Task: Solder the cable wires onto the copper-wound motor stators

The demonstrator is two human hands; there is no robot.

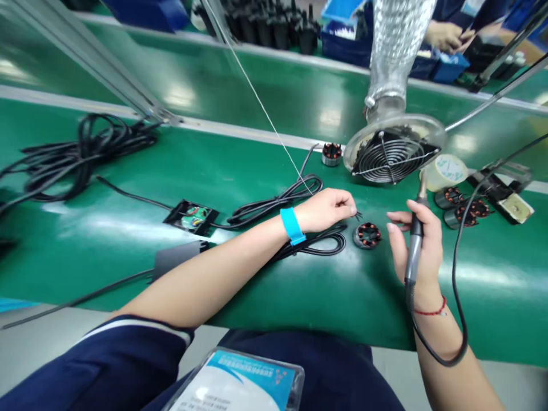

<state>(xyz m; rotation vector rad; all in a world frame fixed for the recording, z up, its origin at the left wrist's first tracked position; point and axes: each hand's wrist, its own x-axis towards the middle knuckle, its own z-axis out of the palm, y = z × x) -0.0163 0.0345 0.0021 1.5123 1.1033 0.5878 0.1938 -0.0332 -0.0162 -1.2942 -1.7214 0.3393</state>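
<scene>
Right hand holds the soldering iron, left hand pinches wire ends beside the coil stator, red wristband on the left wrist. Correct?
Not quite. In the head view the wristband on the left wrist is blue, not red. The rest holds: the right hand holds the soldering iron, and the left hand pinches wire ends beside the coil stator.

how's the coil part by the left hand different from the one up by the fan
The near coil part lies on the green bench just below the left hand, whose fingertips pinch thin wire ends beside it; the far coil part sits alone by the fan guard, untouched. The near one shows its top face with a ring of copper windings; the far one is seen more from the side. Both are small, round and black with copper coils.
</scene>
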